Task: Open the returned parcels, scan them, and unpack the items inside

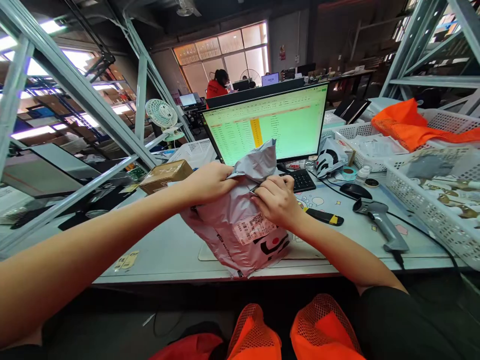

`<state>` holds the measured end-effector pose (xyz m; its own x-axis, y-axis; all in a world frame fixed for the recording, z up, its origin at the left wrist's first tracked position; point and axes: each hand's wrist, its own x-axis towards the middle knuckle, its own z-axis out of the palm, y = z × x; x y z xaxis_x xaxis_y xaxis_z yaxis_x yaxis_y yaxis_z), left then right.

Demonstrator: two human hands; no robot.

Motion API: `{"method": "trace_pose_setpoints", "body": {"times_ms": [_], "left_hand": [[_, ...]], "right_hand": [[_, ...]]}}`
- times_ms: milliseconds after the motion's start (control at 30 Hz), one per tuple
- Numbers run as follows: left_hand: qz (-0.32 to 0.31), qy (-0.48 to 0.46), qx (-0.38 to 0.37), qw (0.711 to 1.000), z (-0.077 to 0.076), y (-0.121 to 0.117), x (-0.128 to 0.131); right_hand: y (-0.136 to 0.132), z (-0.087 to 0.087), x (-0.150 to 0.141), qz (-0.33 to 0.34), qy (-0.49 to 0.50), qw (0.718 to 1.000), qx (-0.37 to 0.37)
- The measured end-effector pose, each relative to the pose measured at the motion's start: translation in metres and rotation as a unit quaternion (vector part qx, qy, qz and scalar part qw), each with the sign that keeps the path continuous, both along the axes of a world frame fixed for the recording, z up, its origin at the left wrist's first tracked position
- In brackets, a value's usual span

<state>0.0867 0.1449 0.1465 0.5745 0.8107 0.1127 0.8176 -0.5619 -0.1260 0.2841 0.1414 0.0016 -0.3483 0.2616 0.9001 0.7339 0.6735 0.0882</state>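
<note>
A grey plastic mailer bag with a white barcode label stands on the pale desk in front of me. My left hand is closed on the bag's upper left edge. My right hand pinches the bag's top at the right, fingers curled against the plastic. The bag's crumpled top flap sticks up between both hands, in front of the monitor.
A barcode scanner, black box cutter, mouse and keyboard lie to the right. White baskets line the right side. A cardboard box and small fan sit left. A person in red sits far behind.
</note>
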Motion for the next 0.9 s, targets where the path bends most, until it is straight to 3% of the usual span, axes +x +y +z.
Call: {"method": "trace_pose_setpoints", "body": {"times_ms": [133, 300, 500, 700, 900], "left_hand": [[0.064, 0.038, 0.043, 0.996, -0.009, -0.001, 0.008], [-0.009, -0.002, 0.146, 0.989, -0.019, -0.009, 0.026], [-0.005, 0.053, 0.048, 0.997, -0.007, -0.004, 0.031], [0.009, 0.127, 0.047, 0.991, 0.000, -0.011, 0.034], [0.020, 0.172, 0.056, 0.983, -0.001, -0.018, 0.037]], "right_hand": [[0.000, -0.007, 0.010, -0.003, -0.017, 1.000, -0.013], [0.006, -0.013, 0.008, -0.009, -0.025, 1.000, 0.000], [-0.004, -0.004, 0.009, 0.028, -0.020, 0.999, 0.027], [-0.004, -0.008, 0.015, 0.046, -0.045, 0.998, -0.001], [-0.006, -0.012, 0.020, 0.061, -0.040, 0.997, 0.036]]}}
